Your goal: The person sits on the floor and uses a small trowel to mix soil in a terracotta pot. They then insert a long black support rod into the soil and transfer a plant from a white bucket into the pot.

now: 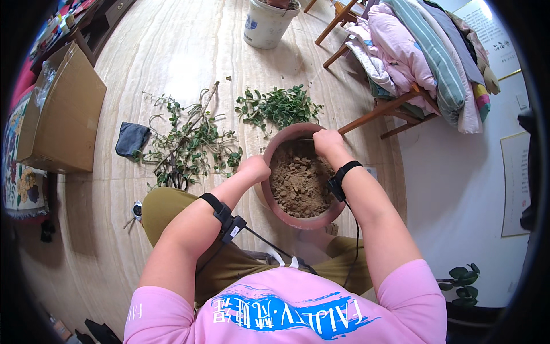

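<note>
A round reddish-brown flowerpot [307,222] stands between my legs, its mouth facing up. Dry, crumbly brown soil [301,182] fills much of it, with lumps in the middle. My left hand [255,169] is closed at the pot's left rim, its fingertips mostly hidden. On the far right side, my right hand [329,143] grips the rim with curled fingers. Just beyond the pot lies a heap of cut leafy stems [281,106]. More leafy branches [192,135] spread over the floor to the left, with dark-handled scissors [179,176] among their near ends.
A dark folded cloth [132,139] lies left of the branches. An open cardboard box [69,112] stands at the far left. Ahead is a white bucket [266,26]. A wooden chair [381,109] piled with folded bedding [401,51] stands at the far right, near the white wall.
</note>
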The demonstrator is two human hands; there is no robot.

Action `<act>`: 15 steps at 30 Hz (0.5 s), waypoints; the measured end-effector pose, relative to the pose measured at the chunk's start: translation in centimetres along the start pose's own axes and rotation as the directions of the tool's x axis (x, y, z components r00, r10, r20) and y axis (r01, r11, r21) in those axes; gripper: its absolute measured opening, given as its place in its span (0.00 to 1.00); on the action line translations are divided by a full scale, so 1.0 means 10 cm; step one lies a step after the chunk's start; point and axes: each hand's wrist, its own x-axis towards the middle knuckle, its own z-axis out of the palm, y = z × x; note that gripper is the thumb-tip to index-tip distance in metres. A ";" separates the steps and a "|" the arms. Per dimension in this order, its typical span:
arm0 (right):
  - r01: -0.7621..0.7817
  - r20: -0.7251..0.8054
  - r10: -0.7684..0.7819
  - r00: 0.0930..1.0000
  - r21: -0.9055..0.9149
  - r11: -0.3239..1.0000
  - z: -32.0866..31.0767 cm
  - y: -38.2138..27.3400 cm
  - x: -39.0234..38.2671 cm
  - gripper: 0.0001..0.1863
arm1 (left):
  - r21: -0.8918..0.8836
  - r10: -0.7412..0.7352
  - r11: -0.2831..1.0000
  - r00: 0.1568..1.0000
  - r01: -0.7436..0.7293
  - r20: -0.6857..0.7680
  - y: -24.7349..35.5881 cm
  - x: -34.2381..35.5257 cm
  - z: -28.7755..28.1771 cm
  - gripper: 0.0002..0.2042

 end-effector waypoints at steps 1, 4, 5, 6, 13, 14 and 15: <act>0.046 0.010 -0.046 0.999 -0.031 0.998 0.01 -0.01 -0.02 0.10 | 0.002 0.005 1.000 1.000 -0.005 -0.002 -0.01 0.01 -0.01 0.17; 0.093 -0.124 -0.085 0.989 0.055 0.994 0.30 0.10 -0.21 0.11 | 0.071 0.030 0.997 0.999 -0.027 -0.035 -0.07 0.11 0.06 0.17; 0.114 -0.108 -0.105 0.989 0.079 0.990 0.33 0.13 -0.33 0.12 | 0.061 0.019 0.998 0.999 -0.017 -0.042 -0.09 0.15 0.06 0.17; 0.127 -0.088 -0.119 0.989 0.103 0.986 0.37 0.15 -0.47 0.13 | 0.052 0.015 0.999 0.999 -0.013 -0.043 -0.08 0.17 0.08 0.17; 0.112 -0.020 -0.110 0.994 0.118 0.987 0.21 -0.02 -1.29 0.17 | 0.025 0.052 0.998 0.997 -0.051 -0.049 -0.07 0.12 0.09 0.17; 0.111 -0.013 -0.110 0.994 0.091 0.990 0.07 0.02 -1.34 0.17 | 0.026 0.064 0.998 0.996 -0.062 -0.065 -0.08 0.10 0.09 0.17; 0.113 -0.006 -0.112 0.994 0.065 0.991 -0.10 0.07 -1.38 0.16 | 0.012 0.049 0.999 0.997 -0.049 -0.062 -0.08 0.08 0.06 0.17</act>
